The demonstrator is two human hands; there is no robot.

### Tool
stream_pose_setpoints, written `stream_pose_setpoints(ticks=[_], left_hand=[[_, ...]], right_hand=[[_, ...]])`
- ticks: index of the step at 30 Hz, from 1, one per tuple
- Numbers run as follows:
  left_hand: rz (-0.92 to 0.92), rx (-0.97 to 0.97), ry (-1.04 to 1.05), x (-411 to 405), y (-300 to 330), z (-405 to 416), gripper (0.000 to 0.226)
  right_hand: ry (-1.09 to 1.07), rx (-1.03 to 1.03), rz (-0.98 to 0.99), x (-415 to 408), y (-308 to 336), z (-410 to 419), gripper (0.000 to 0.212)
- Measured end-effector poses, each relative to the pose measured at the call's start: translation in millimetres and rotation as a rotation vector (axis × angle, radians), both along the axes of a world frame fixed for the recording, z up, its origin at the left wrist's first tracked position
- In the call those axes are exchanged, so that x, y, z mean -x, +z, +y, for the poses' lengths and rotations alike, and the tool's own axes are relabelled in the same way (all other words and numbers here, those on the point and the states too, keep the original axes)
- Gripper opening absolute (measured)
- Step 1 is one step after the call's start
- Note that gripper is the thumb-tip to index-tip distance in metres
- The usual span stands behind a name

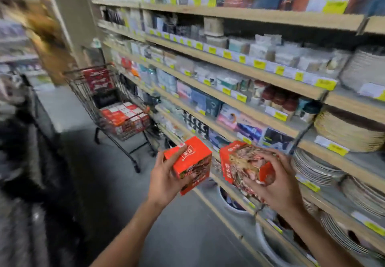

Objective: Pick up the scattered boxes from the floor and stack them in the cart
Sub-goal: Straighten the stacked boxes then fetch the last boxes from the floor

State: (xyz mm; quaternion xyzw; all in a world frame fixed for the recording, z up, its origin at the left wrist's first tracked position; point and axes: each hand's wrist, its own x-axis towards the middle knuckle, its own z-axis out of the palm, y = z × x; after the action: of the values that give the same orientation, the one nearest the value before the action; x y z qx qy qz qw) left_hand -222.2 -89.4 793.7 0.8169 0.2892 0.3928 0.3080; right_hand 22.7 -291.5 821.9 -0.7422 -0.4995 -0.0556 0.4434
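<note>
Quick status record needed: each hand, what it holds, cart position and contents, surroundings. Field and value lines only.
left hand: grips an orange-red box from below and the side
right hand: grips a second orange-red box, picture side facing the camera
boxes: side by side, held apart, above the floor
cart: ahead and to the left in the aisle, beside the shelving
cart contents: rows of red and white boxes stacked in the basket
shelving: on the right, stocked with packaged goods and plates
image: blurred

2 red boxes (188,162) (243,166) held, cart (83,91) part-stacked
</note>
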Motion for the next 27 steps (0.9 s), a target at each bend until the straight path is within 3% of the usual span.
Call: stream_pose_setpoints(ticks=[12, 27], left_hand=[[-0.012, 0.053, 0.377, 95.8, -39.1, 135.6, 0.088], [0.023, 0.079, 0.650, 77.9, -34.3, 376.5, 0.095]], right_hand=[[0.400, 0.057, 0.028, 43.0, -23.7, 244.9, 0.072], [0.592, 0.081, 0.093, 12.2, -35.2, 569.7, 0.075]])
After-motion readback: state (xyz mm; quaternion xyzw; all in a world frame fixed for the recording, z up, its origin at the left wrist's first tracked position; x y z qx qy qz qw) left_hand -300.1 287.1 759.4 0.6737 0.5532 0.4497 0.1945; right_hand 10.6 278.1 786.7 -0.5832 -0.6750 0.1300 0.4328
